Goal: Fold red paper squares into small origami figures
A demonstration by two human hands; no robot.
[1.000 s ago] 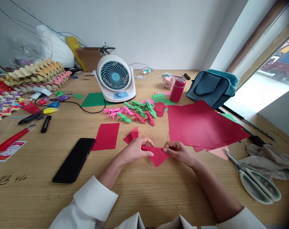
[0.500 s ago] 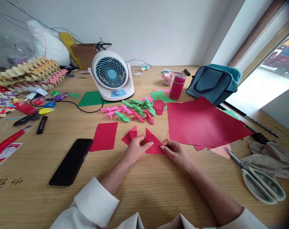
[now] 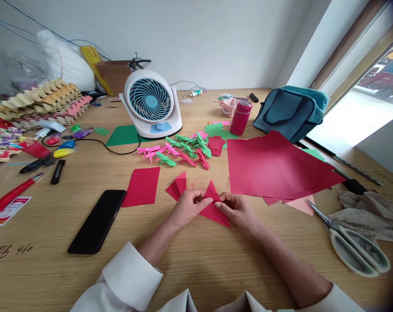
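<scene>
A folded red paper (image 3: 215, 213) is held just above the wooden table, one pointed corner up and another toward the lower right. My left hand (image 3: 190, 204) pinches its left side between thumb and fingers. On its right side, my right hand (image 3: 234, 209) grips it with the thumb on top. Another folded red piece (image 3: 178, 185) lies just beyond my left hand. To the left is a flat red rectangle (image 3: 142, 186). Small green, pink and red folded paper shapes (image 3: 186, 149) are heaped beyond my hands.
Large red sheets (image 3: 274, 167) lie right of my hands, with scissors (image 3: 349, 242) nearer the right edge. A black phone (image 3: 97, 222) lies at left. Behind stand a white fan (image 3: 153, 104), a red flask (image 3: 241, 118) and a blue bag (image 3: 290, 113).
The held red paper has turned, its lower right corner now pointing toward the front. My right hand has shifted slightly left, closer to my left hand.
</scene>
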